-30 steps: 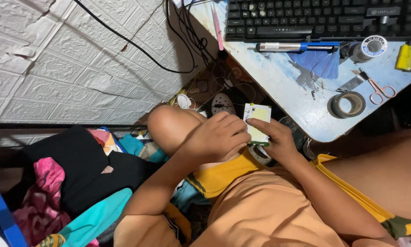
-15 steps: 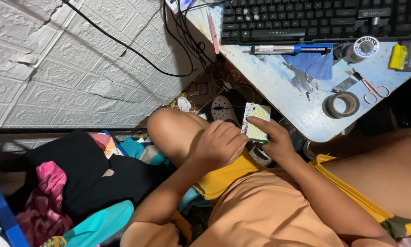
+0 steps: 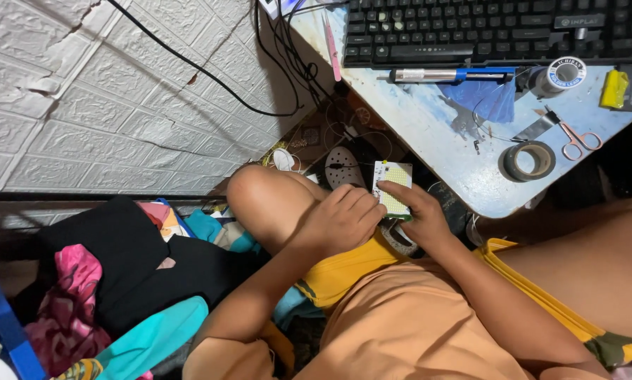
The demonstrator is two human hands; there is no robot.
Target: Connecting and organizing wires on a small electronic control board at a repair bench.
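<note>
Yellow-green perforated circuit board (image 3: 393, 184) held over the lap, just off the table's (image 3: 464, 169) near edge. Right hand (image 3: 418, 211) pinches it along one side, thumb across the top; left hand (image 3: 340, 222) curls against its other side, fingers pressed to the edge. Tape roll (image 3: 528, 161), scissors (image 3: 576, 139) and keyboard (image 3: 485, 32) lie on the table beyond

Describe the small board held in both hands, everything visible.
The perforated circuit board is a small, flat rectangle with a pale yellowish face covered in a fine dot grid, white at its top and left edges. It looks like thin rigid laminate. It is held upright over the lap, below the table edge. The right hand grips its lower right side, and the left hand covers its lower left corner with curled fingers. Any mounted components are too small to tell.
</note>
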